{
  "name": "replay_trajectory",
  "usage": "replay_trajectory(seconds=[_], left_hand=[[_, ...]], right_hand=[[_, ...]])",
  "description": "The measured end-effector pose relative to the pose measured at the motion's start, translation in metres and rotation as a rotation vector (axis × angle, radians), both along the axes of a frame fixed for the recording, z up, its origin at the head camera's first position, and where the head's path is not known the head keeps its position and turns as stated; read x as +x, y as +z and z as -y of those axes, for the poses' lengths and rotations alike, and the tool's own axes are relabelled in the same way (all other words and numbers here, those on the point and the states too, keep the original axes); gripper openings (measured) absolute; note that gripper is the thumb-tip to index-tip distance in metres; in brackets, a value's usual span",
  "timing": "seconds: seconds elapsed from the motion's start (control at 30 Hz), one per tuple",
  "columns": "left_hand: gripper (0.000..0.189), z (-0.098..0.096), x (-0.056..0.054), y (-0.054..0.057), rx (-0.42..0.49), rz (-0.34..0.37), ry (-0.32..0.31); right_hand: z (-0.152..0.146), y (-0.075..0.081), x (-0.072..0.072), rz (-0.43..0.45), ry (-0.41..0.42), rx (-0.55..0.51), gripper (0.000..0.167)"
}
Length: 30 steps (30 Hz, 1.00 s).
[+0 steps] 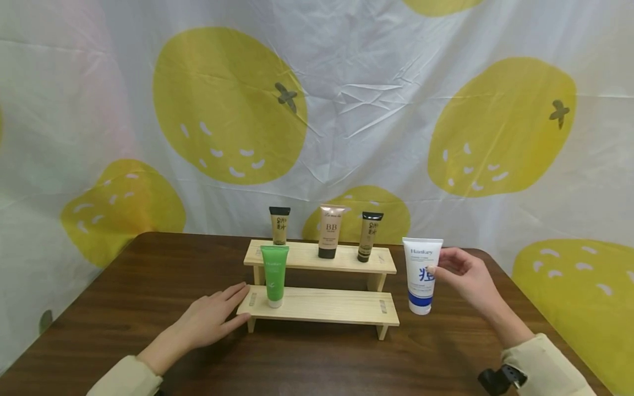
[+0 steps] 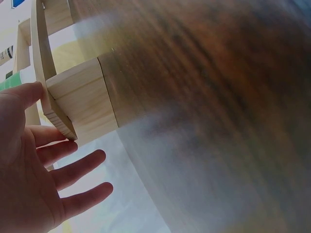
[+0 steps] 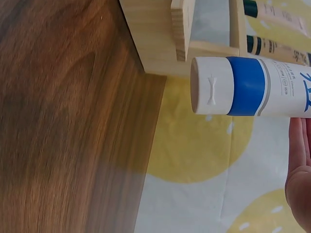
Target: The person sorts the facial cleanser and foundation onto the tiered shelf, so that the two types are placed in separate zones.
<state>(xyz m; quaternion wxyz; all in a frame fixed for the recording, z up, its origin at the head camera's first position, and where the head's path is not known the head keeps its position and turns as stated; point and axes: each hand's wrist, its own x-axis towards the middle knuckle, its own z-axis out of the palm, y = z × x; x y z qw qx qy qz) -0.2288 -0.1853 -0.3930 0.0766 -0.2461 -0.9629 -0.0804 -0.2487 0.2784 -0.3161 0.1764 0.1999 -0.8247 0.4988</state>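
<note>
My right hand holds a white squeeze tube with a blue band by its side, cap downward, right of the wooden two-step rack. In the right wrist view the tube's cap end sticks out past the fingers, off the table. My left hand rests against the left end of the rack's lower step, fingers fairly straight. In the left wrist view the thumb touches the step's edge, and the other fingers spread beyond its end. A green tube stands on that step's left part.
On the upper step stand a pink BB cream tube and a gold tube with a black top. Another gold tube stands at its left, partly behind the green one. The brown table meets a fruit-patterned curtain behind.
</note>
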Motion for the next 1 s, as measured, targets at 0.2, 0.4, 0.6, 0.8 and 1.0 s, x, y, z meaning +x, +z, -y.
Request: replay_trajectory(seconds=[0.2, 0.4, 0.6, 0.8, 1.0], left_hand=[[0.065, 0.000, 0.000, 0.001, 0.004, 0.008, 0.002], [0.064, 0.000, 0.000, 0.002, 0.007, 0.010, -0.002], [0.063, 0.000, -0.001, 0.001, 0.008, 0.012, -0.006], [0.063, 0.001, -0.002, -0.001, 0.008, 0.007, -0.008], [0.062, 0.001, -0.002, -0.002, 0.008, 0.003, -0.005]], right_hand=[[0.012, -0.001, 0.002, -0.011, 0.035, -0.050, 0.024], [0.023, -0.004, 0.001, -0.018, 0.040, -0.090, 0.023], [0.034, -0.009, 0.000, -0.014, 0.058, -0.109, 0.024], [0.046, -0.011, 0.000, 0.008, 0.080, -0.102, 0.025], [0.058, -0.013, -0.001, 0.026, 0.117, -0.094, 0.024]])
